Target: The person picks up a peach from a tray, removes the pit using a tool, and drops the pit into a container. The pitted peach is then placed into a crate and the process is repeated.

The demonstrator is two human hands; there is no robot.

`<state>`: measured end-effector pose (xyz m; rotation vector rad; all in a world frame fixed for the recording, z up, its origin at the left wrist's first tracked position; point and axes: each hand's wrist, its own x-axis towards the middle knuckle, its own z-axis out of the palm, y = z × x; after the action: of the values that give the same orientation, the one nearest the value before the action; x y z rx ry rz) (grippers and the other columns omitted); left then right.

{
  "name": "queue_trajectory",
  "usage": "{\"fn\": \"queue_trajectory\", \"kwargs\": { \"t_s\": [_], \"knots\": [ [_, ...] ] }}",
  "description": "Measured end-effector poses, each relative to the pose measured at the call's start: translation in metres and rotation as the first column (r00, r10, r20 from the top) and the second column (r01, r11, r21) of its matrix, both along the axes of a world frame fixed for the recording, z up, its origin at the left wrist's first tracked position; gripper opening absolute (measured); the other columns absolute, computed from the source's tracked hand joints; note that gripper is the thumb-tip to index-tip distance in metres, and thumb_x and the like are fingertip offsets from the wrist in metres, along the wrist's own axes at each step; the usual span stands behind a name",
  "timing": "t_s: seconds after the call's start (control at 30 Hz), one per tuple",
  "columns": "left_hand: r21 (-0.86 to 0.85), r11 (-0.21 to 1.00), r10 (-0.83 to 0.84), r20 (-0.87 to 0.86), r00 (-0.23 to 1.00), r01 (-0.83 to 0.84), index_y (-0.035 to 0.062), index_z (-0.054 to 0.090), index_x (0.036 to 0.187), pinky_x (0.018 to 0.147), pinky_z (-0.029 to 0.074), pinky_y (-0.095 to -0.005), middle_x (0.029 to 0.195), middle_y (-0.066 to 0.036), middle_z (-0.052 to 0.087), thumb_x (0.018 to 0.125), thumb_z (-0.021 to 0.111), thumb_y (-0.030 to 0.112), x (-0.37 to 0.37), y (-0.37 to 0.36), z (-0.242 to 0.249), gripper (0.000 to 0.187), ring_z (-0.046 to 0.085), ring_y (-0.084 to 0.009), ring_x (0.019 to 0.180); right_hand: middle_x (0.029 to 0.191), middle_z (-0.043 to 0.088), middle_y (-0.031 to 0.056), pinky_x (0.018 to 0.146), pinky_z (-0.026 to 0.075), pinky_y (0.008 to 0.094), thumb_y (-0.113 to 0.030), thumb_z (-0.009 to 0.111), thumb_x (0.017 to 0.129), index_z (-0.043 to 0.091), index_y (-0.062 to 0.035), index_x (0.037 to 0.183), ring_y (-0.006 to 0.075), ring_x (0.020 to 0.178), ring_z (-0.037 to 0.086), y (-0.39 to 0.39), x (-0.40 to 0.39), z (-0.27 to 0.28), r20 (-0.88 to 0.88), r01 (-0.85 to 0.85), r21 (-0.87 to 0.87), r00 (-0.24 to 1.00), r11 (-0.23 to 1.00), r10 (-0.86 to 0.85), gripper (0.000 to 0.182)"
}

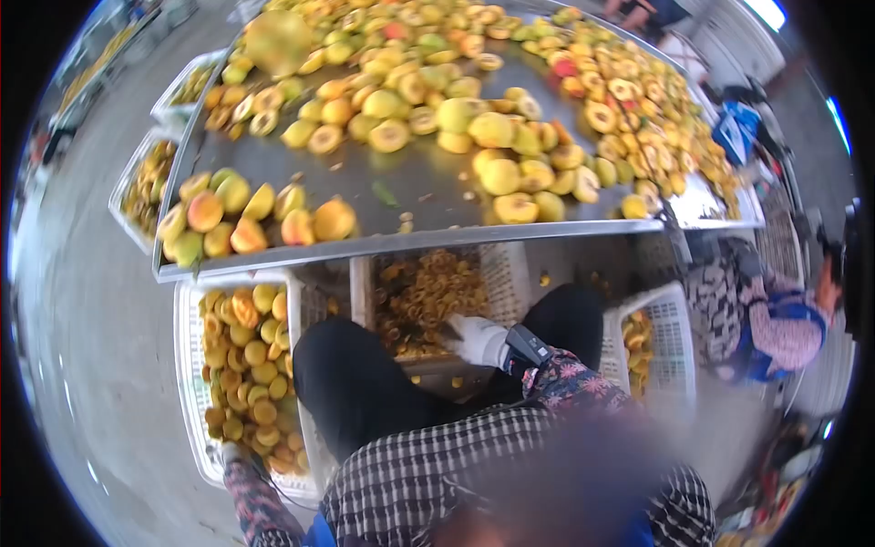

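My right hand (480, 342), in a white glove with a dark device strapped at the wrist, is over the near right side of a crate of brownish fruit scraps (433, 296). Its fingertips are dark and blurred, so what they hold, if anything, does not show. Low on the left, my left hand (233, 452) is at the near corner of a white crate (189, 365) filled with yellow-orange fruit, probably peaches (260, 374). Its fingers are too small and partly hidden to read.
A metal table (428, 239) in front carries many halved and whole fruits (387, 105). Another white crate (674, 337) stands to my right, and more crates (146, 187) stand left of the table. A co-worker (784, 333) is at the far right.
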<state>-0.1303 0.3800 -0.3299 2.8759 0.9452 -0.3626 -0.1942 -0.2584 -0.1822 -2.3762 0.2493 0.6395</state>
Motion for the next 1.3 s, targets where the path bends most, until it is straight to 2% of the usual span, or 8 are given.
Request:
{"fn": "queue_trajectory", "kwargs": {
  "t_s": [0.13, 0.33, 0.53, 0.7, 0.83, 0.9, 1.03, 1.3],
  "knots": [
    [0.017, 0.995, 0.086, 0.378, 0.922, -0.099, 0.0056, 0.047, 0.135, 0.102, 0.041, -0.0414, 0.124, -0.021, 0.057, 0.087, 0.061, 0.013, 0.023, -0.014, 0.041, 0.051, 0.055, -0.0367, 0.114, 0.101, 0.064, 0.0269, 0.083, 0.049, 0.0456, -0.039, 0.058, 0.092, 0.053, -0.0003, 0.119, 0.0444, 0.096, 0.061, -0.021, -0.009, 0.058, 0.150, 0.069, 0.104, 0.985, 0.992, -0.084, 0.047],
    [-0.590, 0.603, 0.146, 0.743, 0.654, 0.536, 0.0003, 0.045, 0.134, 0.093, 0.045, -0.0324, 0.118, -0.012, 0.056, 0.090, 0.054, -0.001, 0.112, -0.170, 0.180, 0.045, 0.055, -0.0214, 0.107, 0.094, 0.066, 0.0232, 0.079, 0.050, 0.0444, -0.036, 0.060, 0.090, 0.061, -0.0049, 0.108, 0.0423, 0.090, 0.062, -0.163, 0.010, 0.124, 0.636, 0.511, 0.106, 0.625, 0.853, -0.453, 0.036],
    [-0.049, 0.189, -0.586, 0.796, 0.153, 0.981, -0.0002, 0.059, 0.116, 0.095, 0.045, -0.0371, 0.117, -0.017, 0.060, 0.082, 0.064, 0.000, 0.124, -0.395, 0.299, 0.035, 0.056, -0.0306, 0.111, 0.097, 0.067, 0.0217, 0.081, 0.049, 0.0492, -0.040, 0.057, 0.088, 0.063, -0.0086, 0.099, 0.0408, 0.092, 0.063, -0.291, 0.048, 0.090, 0.624, 0.786, -0.132, 0.539, 0.604, -0.566, 0.034],
    [-0.228, -0.085, -0.564, 0.813, 0.141, 0.970, 0.0033, 0.061, 0.112, 0.091, 0.049, -0.0348, 0.117, -0.013, 0.061, 0.082, 0.068, 0.007, 0.114, -0.517, 0.296, 0.032, 0.061, -0.0261, 0.102, 0.093, 0.068, 0.0204, 0.080, 0.050, 0.0499, -0.040, 0.059, 0.087, 0.063, -0.0097, 0.104, 0.0420, 0.089, 0.064, -0.273, 0.076, 0.049, 0.678, 0.794, 0.061, 0.412, 0.605, -0.609, 0.035],
    [-0.538, -0.004, -0.519, 0.722, 0.458, 0.843, 0.0044, 0.058, 0.119, 0.094, 0.048, -0.0367, 0.122, -0.015, 0.057, 0.082, 0.069, 0.010, 0.116, -0.586, 0.263, 0.039, 0.058, -0.0303, 0.108, 0.094, 0.067, 0.0214, 0.079, 0.050, 0.0488, -0.038, 0.056, 0.090, 0.063, -0.0069, 0.106, 0.0422, 0.089, 0.064, -0.211, 0.095, 0.072, 0.650, 0.558, 0.158, 0.562, 0.815, -0.511, 0.035],
    [-0.261, 0.111, -0.579, 0.767, 0.276, 0.959, 0.0049, 0.057, 0.122, 0.097, 0.045, -0.0390, 0.124, -0.017, 0.055, 0.081, 0.069, 0.014, 0.120, -0.597, 0.239, 0.043, 0.055, -0.0326, 0.112, 0.100, 0.066, 0.0210, 0.080, 0.050, 0.0475, -0.036, 0.058, 0.090, 0.063, -0.0061, 0.109, 0.0408, 0.093, 0.063, -0.200, 0.096, 0.096, 0.596, 0.319, 0.158, 0.724, 0.935, -0.347, 0.036],
    [-0.161, 0.211, -0.629, 0.733, 0.260, 0.964, 0.0057, 0.056, 0.123, 0.101, 0.041, -0.0433, 0.126, -0.018, 0.054, 0.080, 0.070, 0.021, 0.116, -0.606, 0.240, 0.048, 0.051, -0.0352, 0.117, 0.103, 0.065, 0.0215, 0.081, 0.050, 0.0451, -0.034, 0.061, 0.088, 0.063, -0.0058, 0.108, 0.0397, 0.094, 0.063, -0.261, 0.120, 0.126, 0.669, 0.529, 0.353, 0.434, 0.772, -0.604, 0.035],
    [-0.101, 0.267, -0.557, 0.795, 0.240, 0.958, 0.0091, 0.061, 0.117, 0.099, 0.043, -0.0448, 0.123, -0.015, 0.057, 0.080, 0.070, 0.022, 0.114, -0.606, 0.242, 0.040, 0.053, -0.0347, 0.115, 0.122, 0.063, 0.0183, 0.093, 0.047, 0.0432, -0.069, 0.049, 0.083, 0.062, -0.0181, 0.124, 0.0352, 0.111, 0.060, -0.328, 0.157, 0.134, 0.380, 0.473, -0.455, 0.870, 0.755, -0.315, 0.067]
  ]
}}
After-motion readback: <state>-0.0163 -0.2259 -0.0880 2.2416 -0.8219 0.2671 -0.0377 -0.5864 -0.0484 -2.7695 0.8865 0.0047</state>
